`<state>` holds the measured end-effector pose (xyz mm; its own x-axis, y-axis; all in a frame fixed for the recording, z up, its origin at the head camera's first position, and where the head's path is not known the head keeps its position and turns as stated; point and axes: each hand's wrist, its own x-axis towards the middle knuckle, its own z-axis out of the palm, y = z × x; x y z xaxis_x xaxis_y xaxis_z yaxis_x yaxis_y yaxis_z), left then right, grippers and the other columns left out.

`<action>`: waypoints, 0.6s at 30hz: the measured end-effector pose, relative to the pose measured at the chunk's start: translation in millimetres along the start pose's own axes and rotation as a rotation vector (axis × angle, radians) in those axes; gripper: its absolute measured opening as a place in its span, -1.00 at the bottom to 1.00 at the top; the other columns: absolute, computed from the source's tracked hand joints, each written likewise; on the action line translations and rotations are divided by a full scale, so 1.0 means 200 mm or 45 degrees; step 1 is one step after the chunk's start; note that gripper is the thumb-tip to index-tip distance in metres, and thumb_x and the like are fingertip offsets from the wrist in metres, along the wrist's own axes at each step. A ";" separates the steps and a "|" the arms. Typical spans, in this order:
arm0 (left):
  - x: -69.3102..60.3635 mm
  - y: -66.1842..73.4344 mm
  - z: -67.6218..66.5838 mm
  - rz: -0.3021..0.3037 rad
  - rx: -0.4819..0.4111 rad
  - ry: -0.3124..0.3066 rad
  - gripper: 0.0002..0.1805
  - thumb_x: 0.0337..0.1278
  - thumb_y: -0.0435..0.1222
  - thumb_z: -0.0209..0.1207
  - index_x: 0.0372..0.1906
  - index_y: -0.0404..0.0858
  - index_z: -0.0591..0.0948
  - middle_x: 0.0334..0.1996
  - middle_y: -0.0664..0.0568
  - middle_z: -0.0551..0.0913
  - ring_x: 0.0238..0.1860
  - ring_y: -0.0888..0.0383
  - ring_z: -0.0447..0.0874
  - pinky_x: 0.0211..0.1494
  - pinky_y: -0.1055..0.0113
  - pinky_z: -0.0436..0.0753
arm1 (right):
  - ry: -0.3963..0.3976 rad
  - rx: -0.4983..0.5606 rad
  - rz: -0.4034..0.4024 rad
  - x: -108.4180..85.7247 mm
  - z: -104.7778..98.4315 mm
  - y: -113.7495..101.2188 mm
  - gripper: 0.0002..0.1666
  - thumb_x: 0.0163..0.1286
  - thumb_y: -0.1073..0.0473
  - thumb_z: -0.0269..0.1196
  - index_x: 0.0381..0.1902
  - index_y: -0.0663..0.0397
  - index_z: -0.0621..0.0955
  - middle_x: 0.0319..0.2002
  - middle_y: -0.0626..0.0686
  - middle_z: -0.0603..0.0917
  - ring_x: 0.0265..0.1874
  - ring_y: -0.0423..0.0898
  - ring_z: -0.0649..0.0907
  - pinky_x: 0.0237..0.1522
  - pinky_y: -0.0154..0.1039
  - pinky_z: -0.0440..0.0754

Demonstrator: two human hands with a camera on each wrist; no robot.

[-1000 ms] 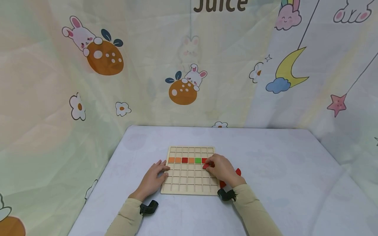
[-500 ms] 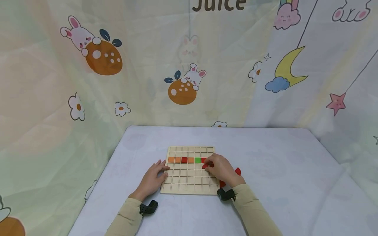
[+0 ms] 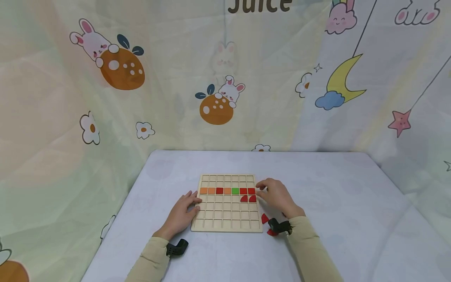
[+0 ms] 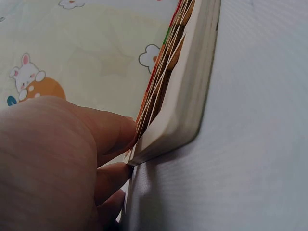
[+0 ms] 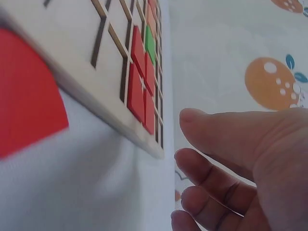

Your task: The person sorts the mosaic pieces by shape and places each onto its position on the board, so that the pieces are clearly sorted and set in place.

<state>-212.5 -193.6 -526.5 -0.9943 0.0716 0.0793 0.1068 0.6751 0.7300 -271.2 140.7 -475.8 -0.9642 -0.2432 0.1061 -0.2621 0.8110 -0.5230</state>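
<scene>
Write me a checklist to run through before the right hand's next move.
1. Left hand at the left edge of the board: ok, touching it.
2. Right hand free: ok, nothing in its fingers.
3. Row of coloured tiles filled side to side: ok.
4. Two red rounded pieces in the row just below, at its right end: ok; whether fully seated, cannot tell.
5. Rest of that row filled: not ok, bare cells to their left.
6. Loose red pieces on the table: ok, at least two; whether more lie hidden, cannot tell.
</scene>
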 end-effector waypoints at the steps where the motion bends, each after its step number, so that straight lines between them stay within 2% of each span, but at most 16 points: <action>1: 0.00 0.00 0.00 -0.001 -0.002 -0.001 -0.77 0.31 -0.25 0.18 0.03 -0.09 0.65 0.43 0.03 0.32 0.53 -0.03 0.02 0.55 -0.09 0.02 | 0.000 -0.006 0.012 0.00 -0.01 0.01 -0.74 0.25 0.19 0.38 -0.08 0.03 0.72 -0.24 -0.04 0.66 -0.29 -0.07 0.55 -0.29 -0.23 0.59; 9: 0.00 0.00 0.00 0.001 -0.010 -0.004 -0.77 0.31 -0.25 0.19 0.03 -0.07 0.65 0.43 0.04 0.33 0.53 -0.03 0.02 0.55 -0.09 0.02 | -0.072 0.020 0.094 -0.01 -0.07 0.09 -0.73 0.28 0.14 0.35 -0.07 0.07 0.71 -0.23 -0.01 0.67 -0.27 -0.05 0.56 -0.29 -0.21 0.63; 14: 0.00 0.01 0.00 0.002 -0.006 -0.010 -0.76 0.30 -0.26 0.19 0.04 -0.08 0.65 0.43 0.04 0.33 0.53 -0.04 0.02 0.54 -0.10 0.01 | -0.158 0.026 0.165 -0.02 -0.12 0.15 -0.75 0.29 0.12 0.33 -0.11 0.10 0.70 -0.26 0.00 0.67 -0.36 -0.09 0.56 -0.34 -0.24 0.62; 18: 0.00 0.01 0.00 -0.002 -0.001 -0.012 -0.75 0.31 -0.25 0.19 0.04 -0.08 0.65 0.43 0.05 0.32 0.53 -0.04 0.01 0.55 -0.10 0.01 | -0.177 0.023 0.188 -0.02 -0.14 0.20 -0.76 0.28 0.13 0.33 -0.14 0.11 0.70 -0.27 0.02 0.67 -0.41 -0.10 0.55 -0.41 -0.27 0.58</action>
<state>-212.3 -193.6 -525.0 -0.9944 0.0774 0.0714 0.1050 0.6747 0.7306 -278.4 188.7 -473.5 -0.9768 -0.1946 -0.0896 -0.1166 0.8338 -0.5396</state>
